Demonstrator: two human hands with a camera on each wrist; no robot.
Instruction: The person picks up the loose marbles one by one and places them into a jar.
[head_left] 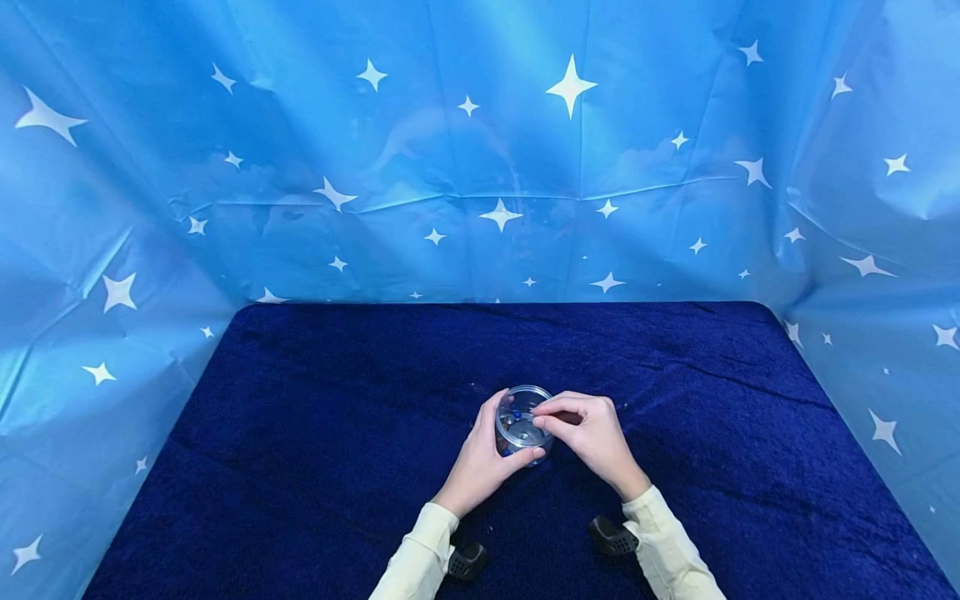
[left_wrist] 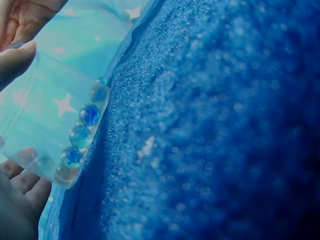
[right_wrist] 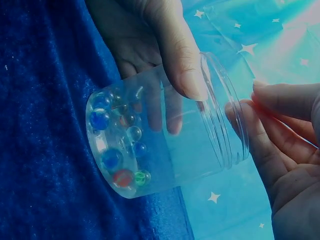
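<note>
My left hand (head_left: 480, 467) grips a clear plastic jar (right_wrist: 195, 155) round its side, thumb on the near side and fingers behind. Several glass marbles (left_wrist: 90, 115) lie at the jar's bottom; a red marble (right_wrist: 123, 177) and blue ones show in the right wrist view. The jar is lidless, its base close to the dark blue cloth. My right hand (head_left: 592, 429) is at the jar's mouth, with thumb and index fingertips close together by the rim (right_wrist: 240, 115). Whether a small thing is between those fingertips, I cannot tell.
A dark blue velvet cloth (head_left: 315, 433) covers the table. Behind and at both sides hangs a light blue curtain (head_left: 420, 142) with white stars. A black wrist device (head_left: 467, 562) sits below the left sleeve, and another black device (head_left: 611, 535) beside the right one.
</note>
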